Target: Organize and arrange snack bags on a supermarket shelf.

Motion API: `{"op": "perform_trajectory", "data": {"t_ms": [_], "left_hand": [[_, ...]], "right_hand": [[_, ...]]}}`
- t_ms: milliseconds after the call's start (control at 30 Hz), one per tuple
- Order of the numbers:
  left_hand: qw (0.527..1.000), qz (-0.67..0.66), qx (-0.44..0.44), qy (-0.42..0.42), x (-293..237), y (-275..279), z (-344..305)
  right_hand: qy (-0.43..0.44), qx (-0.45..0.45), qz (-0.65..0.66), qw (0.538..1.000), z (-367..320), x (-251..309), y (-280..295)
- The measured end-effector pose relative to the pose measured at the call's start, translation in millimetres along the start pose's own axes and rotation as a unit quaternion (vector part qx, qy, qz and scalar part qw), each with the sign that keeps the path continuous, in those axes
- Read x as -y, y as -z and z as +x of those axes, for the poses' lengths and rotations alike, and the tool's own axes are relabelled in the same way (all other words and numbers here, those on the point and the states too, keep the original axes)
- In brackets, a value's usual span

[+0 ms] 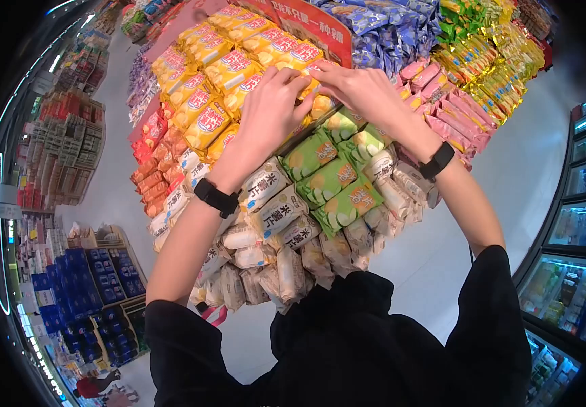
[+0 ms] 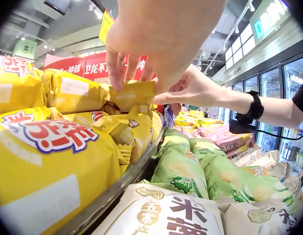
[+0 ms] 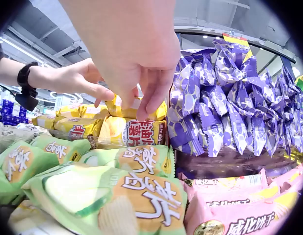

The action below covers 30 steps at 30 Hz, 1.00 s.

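Yellow potato-chip packet (image 2: pixel 134 96), one: at right edge of yellow stack (image 1: pixel 205 88), twelve o'clock from green cucumber-chip packets (image 1: pixel 335 180); left hand (image 1: pixel 270 102) and right hand (image 1: pixel 367 95) pinch it, grips narrow.

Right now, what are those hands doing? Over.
Left hand touching a yellow packet, right hand pinching it. Packet above other yellow packets. Green packets alongside, seemingly not blocking.

Left forearm (image 1: pixel 189 251) bare, stretched forward and inward; right forearm (image 1: pixel 469 205) likewise. Left hand (image 1: pixel 272 102), right hand (image 1: pixel 364 91) close together, backs uppermost, left fingers (image 2: pixel 114 73) and right fingers (image 3: pixel 159 93) bent downward, pinching.
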<state>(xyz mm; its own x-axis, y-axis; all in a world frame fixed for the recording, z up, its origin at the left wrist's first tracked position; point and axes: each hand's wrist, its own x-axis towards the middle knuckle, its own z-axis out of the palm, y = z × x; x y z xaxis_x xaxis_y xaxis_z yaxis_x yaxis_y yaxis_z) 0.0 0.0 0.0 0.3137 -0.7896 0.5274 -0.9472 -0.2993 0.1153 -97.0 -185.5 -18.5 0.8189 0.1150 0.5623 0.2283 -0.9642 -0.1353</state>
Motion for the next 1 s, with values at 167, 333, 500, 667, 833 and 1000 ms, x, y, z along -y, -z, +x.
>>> {"op": "perform_trajectory", "data": {"t_ms": [167,333,500,667,833,1000], "left_hand": [[0.999,0.025,0.005,-0.029,4.1,3.5,0.3],[0.998,0.046,-0.005,-0.035,-19.7,19.6,-15.5],[0.999,-0.032,0.036,-0.006,-66.0,79.6,-56.6],[0.988,-0.095,0.060,0.109,-100.8,144.7,-128.3],[0.956,-0.026,-0.022,0.290,-124.6,175.0,-223.5],[0.974,-0.039,0.019,0.222,-143.5,170.9,-285.0]], "right_hand": [[-0.008,-0.019,0.015,1.000,-0.5,2.5,-2.2],[-0.024,0.007,0.020,0.999,-14.8,25.6,25.6],[-0.043,0.052,0.037,0.997,-46.9,53.0,60.2],[-0.115,0.001,0.168,0.979,-93.4,89.5,82.5],[-0.145,-0.003,0.263,0.954,-133.0,159.8,93.3],[-0.128,0.012,0.365,0.922,-145.0,227.6,64.6]]}}
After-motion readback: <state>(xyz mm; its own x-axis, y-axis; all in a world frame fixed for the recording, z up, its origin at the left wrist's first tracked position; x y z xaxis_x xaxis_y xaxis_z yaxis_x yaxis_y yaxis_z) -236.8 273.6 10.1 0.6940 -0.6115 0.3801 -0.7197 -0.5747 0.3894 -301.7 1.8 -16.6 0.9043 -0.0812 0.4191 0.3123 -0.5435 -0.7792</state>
